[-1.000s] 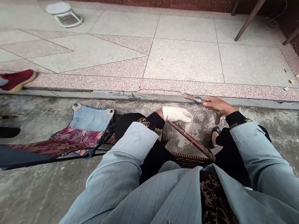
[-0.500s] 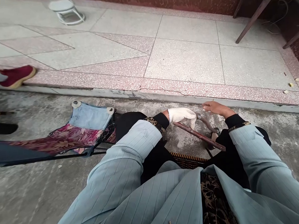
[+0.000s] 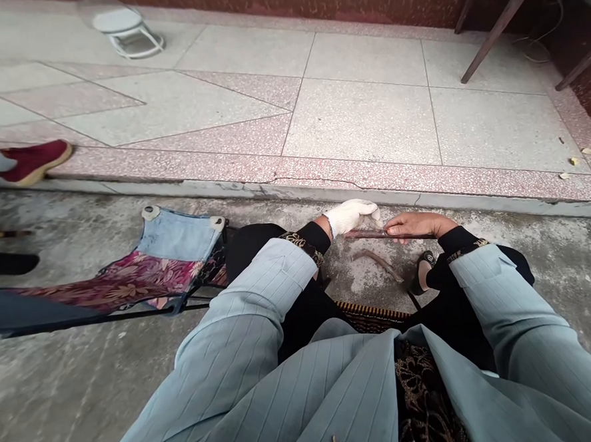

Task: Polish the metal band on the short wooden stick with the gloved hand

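My left hand (image 3: pixel 351 217), in a white knit glove, is curled over the left part of a straight reddish-brown wooden stick (image 3: pixel 421 236). Its fingertips are blurred. Bare, my right hand (image 3: pixel 412 225) grips the same stick further right, thumb on top and fingers beneath. The stick lies nearly level between my knees. Below it, on the concrete, rests a second, curved brown stick (image 3: pixel 378 264), close to my black shoe (image 3: pixel 421 270).
A folding chair with floral cloth (image 3: pixel 151 266) stands to my left. Ahead runs a raised tiled step (image 3: pixel 360 127), bearing a white stool (image 3: pixel 134 34). Another person's red shoe (image 3: pixel 34 160) is at the far left. Table legs (image 3: pixel 497 28) stand at the back right.
My right hand has moved left and closed on the straight stick, which has swung from slanting to nearly level. The curved stick now lies on the ground, lower and further left.
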{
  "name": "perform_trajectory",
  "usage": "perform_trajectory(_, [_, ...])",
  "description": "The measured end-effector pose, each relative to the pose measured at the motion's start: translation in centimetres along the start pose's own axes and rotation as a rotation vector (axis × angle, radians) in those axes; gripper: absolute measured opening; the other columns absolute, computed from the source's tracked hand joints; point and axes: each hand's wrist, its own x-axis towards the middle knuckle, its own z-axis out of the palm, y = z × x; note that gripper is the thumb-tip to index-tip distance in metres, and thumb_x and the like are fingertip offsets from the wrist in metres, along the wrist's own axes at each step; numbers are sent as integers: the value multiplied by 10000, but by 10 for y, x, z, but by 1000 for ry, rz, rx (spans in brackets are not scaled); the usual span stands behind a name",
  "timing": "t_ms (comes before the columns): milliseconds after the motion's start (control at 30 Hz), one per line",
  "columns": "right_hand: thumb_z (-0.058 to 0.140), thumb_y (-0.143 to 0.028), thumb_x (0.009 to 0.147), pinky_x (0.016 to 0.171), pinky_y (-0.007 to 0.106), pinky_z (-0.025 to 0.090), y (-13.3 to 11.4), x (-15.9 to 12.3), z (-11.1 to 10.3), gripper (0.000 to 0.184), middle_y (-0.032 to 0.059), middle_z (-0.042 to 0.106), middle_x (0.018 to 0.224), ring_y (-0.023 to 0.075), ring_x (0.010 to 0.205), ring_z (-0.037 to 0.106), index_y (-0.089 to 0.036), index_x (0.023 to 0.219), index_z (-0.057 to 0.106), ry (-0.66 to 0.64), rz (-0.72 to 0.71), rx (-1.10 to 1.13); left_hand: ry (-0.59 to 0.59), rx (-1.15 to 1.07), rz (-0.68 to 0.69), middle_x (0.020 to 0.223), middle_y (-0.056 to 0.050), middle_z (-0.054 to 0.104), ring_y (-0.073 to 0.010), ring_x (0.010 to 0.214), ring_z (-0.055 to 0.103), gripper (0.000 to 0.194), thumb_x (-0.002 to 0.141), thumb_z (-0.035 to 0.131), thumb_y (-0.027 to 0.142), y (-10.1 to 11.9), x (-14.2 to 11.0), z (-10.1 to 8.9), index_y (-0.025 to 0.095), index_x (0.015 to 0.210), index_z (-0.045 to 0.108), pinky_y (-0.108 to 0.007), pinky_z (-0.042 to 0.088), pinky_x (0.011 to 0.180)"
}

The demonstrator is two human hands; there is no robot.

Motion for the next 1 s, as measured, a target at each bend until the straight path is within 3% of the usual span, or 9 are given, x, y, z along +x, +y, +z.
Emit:
perform_trajectory(200, [545,-602,853,535,252,354,-7,0,-4,443,-31,512,624,97,523,448,-171,754,569,35,-43,-134,42,132,30,742,-73,659,-154,699,631,290,787,680,376,11,-1,9,94,735,638,-295,490,737])
perform_trajectory(367, [571,-560,851,534,248,324,-23,-17,-12,405,-44,502,627,84,515,418,-161,867,636,149,-155,-56,129,523,-5,671,-30,617,-131,591,580,300,808,641,409,22,1,4,120,737,604,-275,466,630])
perform_trajectory(533, [535,-556,866,523,251,299,-32,-34,-20,401,-49,461,589,88,505,397,-172,762,584,353,-144,-61,17,725,270,1184,-112,655,-225,1095,596,399,819,633,371,18,2,10,143,1145,616,-356,435,961])
perform_trajectory(633, [516,-561,870,533,253,293,-30,-41,-25,422,-41,454,586,91,519,401,-179,689,528,410,-134,-83,-145,744,245,1363,-132,561,-257,1282,491,494,862,584,419,10,1,18,150,1276,565,-381,365,1062])
perform_trajectory(700, [520,-566,862,533,254,282,-29,-45,-29,427,-37,453,581,92,523,393,-181,679,525,442,-102,-124,-184,762,215,1399,-127,533,-261,1307,472,531,877,562,456,5,1,21,162,1319,538,-367,364,1064])
perform_trajectory(767, [528,-565,858,536,255,282,-28,-49,-30,422,-35,455,575,95,524,390,-183,679,532,456,-81,-145,-82,805,191,1376,-124,551,-276,1284,487,561,858,587,468,2,3,23,167,1328,528,-362,380,1043])
perform_trajectory(900, [528,-555,865,551,258,308,-32,-49,-26,401,-30,480,601,103,540,414,-184,715,553,391,-105,-69,298,843,215,1181,-131,645,-296,1186,529,443,837,601,415,-1,10,27,137,1181,605,-390,388,1013])
perform_trajectory(933, [530,-555,865,550,258,309,-33,-48,-24,401,-28,487,608,104,542,416,-182,720,558,367,-111,-56,300,821,249,1151,-120,651,-281,1172,534,406,833,606,400,-1,12,29,142,1146,618,-385,385,1017])
perform_trajectory(1000, [528,-557,865,548,257,308,-36,-46,-21,407,-25,496,615,103,543,419,-178,720,564,332,-119,-51,171,767,297,1123,-96,655,-243,1141,551,365,824,622,386,0,13,32,158,1109,629,-358,394,1012])
